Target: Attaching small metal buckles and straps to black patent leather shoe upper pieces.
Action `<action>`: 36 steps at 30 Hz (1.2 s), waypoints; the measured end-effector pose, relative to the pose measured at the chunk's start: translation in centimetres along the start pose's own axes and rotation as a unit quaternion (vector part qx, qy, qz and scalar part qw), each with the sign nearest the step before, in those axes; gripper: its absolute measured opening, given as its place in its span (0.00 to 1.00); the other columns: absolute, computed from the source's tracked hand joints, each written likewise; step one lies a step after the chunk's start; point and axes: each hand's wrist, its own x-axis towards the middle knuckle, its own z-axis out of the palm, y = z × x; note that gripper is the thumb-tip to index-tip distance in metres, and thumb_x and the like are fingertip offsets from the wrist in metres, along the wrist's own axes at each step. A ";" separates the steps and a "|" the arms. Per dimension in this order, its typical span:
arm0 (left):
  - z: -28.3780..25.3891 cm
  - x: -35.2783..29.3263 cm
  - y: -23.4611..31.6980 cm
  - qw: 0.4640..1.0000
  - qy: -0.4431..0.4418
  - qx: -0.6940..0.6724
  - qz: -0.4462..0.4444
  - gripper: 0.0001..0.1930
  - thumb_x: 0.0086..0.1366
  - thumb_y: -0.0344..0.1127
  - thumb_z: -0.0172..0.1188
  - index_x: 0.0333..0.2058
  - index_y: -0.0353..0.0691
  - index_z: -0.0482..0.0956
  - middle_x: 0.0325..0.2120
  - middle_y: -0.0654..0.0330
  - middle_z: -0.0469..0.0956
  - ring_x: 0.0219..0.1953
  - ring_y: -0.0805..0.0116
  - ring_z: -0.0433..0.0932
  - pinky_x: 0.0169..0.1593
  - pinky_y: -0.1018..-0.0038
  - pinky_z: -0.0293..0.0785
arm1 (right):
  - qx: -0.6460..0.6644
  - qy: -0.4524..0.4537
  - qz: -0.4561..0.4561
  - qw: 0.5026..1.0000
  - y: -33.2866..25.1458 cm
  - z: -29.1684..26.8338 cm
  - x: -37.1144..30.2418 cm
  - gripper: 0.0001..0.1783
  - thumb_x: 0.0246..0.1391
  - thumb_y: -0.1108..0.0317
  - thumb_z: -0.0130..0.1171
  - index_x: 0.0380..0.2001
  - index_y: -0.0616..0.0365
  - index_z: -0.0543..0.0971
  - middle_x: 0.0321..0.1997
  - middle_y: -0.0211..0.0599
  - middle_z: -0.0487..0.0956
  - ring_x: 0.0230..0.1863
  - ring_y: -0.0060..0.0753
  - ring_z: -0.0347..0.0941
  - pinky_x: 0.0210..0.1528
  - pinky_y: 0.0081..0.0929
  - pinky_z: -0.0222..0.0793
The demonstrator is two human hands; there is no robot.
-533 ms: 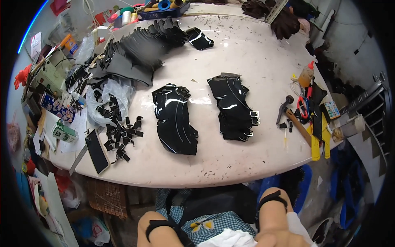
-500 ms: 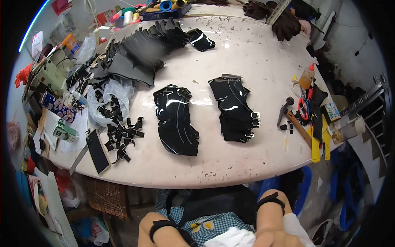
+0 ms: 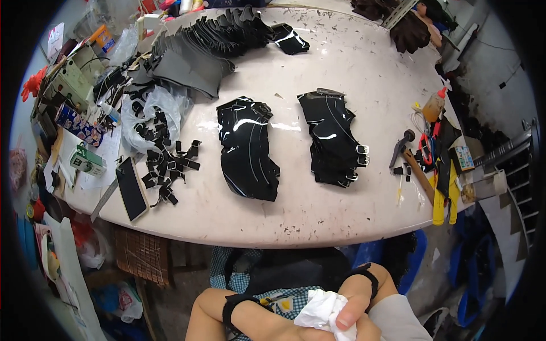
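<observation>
White and crumpled, the wad (image 3: pixel 318 310) sits low in front of me, below the table edge, over my checked apron (image 3: pixel 219 271). I can't tell whether it is cloth or paper. My right hand (image 3: pixel 358 307) is closed on it, thumb laid across the top; my left hand (image 3: pixel 301 332) meets its lower side, but the frame's edge hides whether those fingers grip. To handle it well, I'd judge it best to press evenly with the thumb pad, keep the loose end tucked in and avoid twisting, since thin stuff could tear.

Beyond, the pale table (image 3: pixel 352 221) shines under dark flecks. Two glossy black pieces, one left (image 3: pixel 247 150) and one right (image 3: pixel 330 136), lie well apart, the right one edged with buckles (image 3: pixel 362 154). Further left are small black straps (image 3: pixel 170 169), a clear plastic bag (image 3: pixel 129 133) and fanned grey sheets (image 3: pixel 193 71). A hammer (image 3: pixel 419 173) lies by the right edge. Around the table, I see blue tubs (image 3: pixel 410 262) below and a metal rack (image 3: pixel 520 199) at the far right.
</observation>
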 end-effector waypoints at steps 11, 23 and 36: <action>1.8 4.7 -0.5 0.866 -0.177 -0.259 0.389 0.11 0.60 0.40 0.46 0.29 0.41 0.74 0.30 0.60 0.72 0.34 0.71 0.72 0.39 0.80 0.62 | 0.320 -0.060 0.175 0.929 -3.4 0.9 2.6 0.05 0.48 0.73 0.44 0.22 0.61 0.62 0.15 0.32 0.65 0.16 0.30 0.65 0.38 0.16 0.64; 3.5 10.1 -4.4 0.389 -0.308 -0.433 0.753 0.06 0.57 0.31 0.51 0.27 0.35 0.72 0.26 0.61 0.73 0.26 0.71 0.73 0.30 0.82 0.69 | 0.605 -0.109 0.295 0.731 -2.7 3.2 2.9 0.05 0.49 0.69 0.45 0.23 0.57 0.62 0.14 0.29 0.67 0.16 0.34 0.66 0.41 0.15 0.62; 2.5 11.6 -5.3 0.444 -0.305 -0.407 0.738 0.06 0.56 0.33 0.53 0.29 0.37 0.72 0.31 0.58 0.70 0.29 0.68 0.73 0.33 0.78 0.68 | 0.524 -0.034 0.084 0.847 -2.1 6.4 2.4 0.07 0.45 0.72 0.49 0.20 0.54 0.62 0.15 0.26 0.66 0.19 0.29 0.65 0.39 0.15 0.59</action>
